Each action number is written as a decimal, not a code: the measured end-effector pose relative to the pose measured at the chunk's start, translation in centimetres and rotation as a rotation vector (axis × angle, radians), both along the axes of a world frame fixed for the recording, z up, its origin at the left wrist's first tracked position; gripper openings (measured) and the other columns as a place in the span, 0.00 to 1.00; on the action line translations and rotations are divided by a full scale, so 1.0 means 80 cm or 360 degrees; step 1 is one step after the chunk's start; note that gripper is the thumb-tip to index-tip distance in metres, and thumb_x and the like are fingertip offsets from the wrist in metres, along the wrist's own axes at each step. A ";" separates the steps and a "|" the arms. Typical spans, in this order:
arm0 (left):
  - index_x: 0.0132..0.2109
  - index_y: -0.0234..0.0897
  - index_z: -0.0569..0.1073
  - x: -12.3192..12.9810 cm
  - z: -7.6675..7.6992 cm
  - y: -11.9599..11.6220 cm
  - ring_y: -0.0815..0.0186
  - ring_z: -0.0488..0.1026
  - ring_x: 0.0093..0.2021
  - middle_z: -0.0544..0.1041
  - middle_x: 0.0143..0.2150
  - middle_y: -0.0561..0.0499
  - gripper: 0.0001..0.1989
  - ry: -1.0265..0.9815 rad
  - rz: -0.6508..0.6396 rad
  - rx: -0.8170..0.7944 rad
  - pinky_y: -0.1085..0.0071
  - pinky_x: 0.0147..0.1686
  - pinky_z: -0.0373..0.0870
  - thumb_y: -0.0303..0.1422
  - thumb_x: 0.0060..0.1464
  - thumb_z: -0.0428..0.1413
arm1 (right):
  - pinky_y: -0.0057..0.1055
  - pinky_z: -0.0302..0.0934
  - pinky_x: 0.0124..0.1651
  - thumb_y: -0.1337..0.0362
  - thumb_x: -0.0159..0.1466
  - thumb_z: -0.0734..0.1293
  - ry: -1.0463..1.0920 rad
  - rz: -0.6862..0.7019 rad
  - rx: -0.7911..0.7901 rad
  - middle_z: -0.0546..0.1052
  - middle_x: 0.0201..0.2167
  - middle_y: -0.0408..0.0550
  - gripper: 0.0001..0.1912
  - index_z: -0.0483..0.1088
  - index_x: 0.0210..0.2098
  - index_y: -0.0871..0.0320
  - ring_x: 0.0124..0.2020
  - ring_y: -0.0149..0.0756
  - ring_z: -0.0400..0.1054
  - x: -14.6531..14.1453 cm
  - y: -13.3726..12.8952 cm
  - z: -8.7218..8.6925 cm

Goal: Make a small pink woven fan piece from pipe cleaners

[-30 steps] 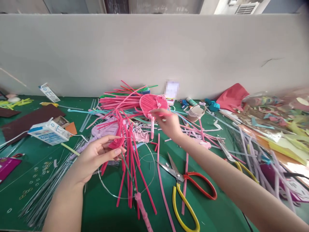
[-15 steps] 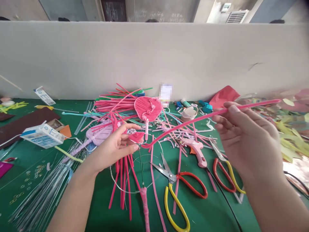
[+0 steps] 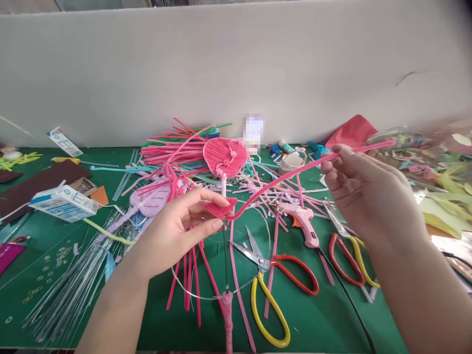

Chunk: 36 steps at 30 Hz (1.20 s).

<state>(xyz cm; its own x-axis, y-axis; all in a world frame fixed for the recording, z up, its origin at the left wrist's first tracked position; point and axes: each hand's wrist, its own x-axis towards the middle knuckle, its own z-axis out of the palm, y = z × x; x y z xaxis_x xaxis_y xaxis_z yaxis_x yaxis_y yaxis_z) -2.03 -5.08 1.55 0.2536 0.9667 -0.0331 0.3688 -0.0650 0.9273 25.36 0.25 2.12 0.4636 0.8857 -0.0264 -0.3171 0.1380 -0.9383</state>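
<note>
My left hand [image 3: 191,221] pinches a small flat pink shape [image 3: 220,207] made of pipe cleaner laid side by side. From it a long pink pipe cleaner [image 3: 280,185] bends and slopes up to my right hand [image 3: 368,187], which grips it near the far end between thumb and fingers. Below my left hand a thin wire hoop [image 3: 197,297] joins a pink wrapped handle [image 3: 228,319], with a straight dark stem rising towards the pink shape. Whether the shape is fixed to the stem is hidden by my fingers.
Scissors [image 3: 263,265] lie open on the green table [image 3: 155,314], with a pink glue gun [image 3: 303,223] and second scissors [image 3: 342,246] to their right. Behind are a pink fan-shaped piece [image 3: 225,157] and bundled pipe cleaners [image 3: 165,151]. Wires [image 3: 70,295] lie left; a grey partition [image 3: 221,69] stands behind.
The camera view has tipped down. My left hand has moved slightly right with the pink shape, and the right hand slightly left; the pipe cleaner now bends sharply up beside the shape.
</note>
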 end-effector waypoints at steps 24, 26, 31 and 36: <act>0.45 0.45 0.76 0.012 0.002 -0.013 0.60 0.83 0.40 0.84 0.43 0.51 0.12 -0.0039 0.0199 0.0041 0.69 0.42 0.79 0.41 0.55 0.64 | 0.20 0.65 0.26 0.69 0.62 0.70 -0.0048 0.0177 0.0149 0.73 0.26 0.43 0.06 0.76 0.28 0.58 0.24 0.25 0.70 0.005 -0.001 0.000; 0.51 0.46 0.73 0.012 -0.001 -0.014 0.59 0.83 0.39 0.84 0.41 0.51 0.16 -0.0096 0.0235 -0.0039 0.67 0.42 0.80 0.42 0.57 0.62 | 0.18 0.64 0.24 0.68 0.62 0.69 -0.0039 0.0125 0.0146 0.71 0.25 0.43 0.07 0.77 0.28 0.58 0.22 0.23 0.68 0.014 -0.010 -0.002; 0.50 0.44 0.72 0.000 -0.017 -0.003 0.58 0.83 0.39 0.84 0.35 0.51 0.16 0.0000 0.0262 -0.0109 0.66 0.44 0.79 0.41 0.56 0.62 | 0.23 0.55 0.14 0.58 0.59 0.72 -0.0427 0.0282 -0.0077 0.71 0.22 0.42 0.07 0.77 0.32 0.55 0.14 0.25 0.61 0.023 -0.048 -0.033; 0.47 0.42 0.71 -0.017 -0.037 0.014 0.60 0.82 0.37 0.84 0.33 0.52 0.15 0.0040 0.0283 -0.0226 0.67 0.39 0.78 0.39 0.55 0.62 | 0.28 0.62 0.19 0.48 0.67 0.62 -0.1081 0.1051 -0.0423 0.67 0.17 0.37 0.19 0.72 0.43 0.57 0.16 0.33 0.67 -0.020 -0.072 -0.091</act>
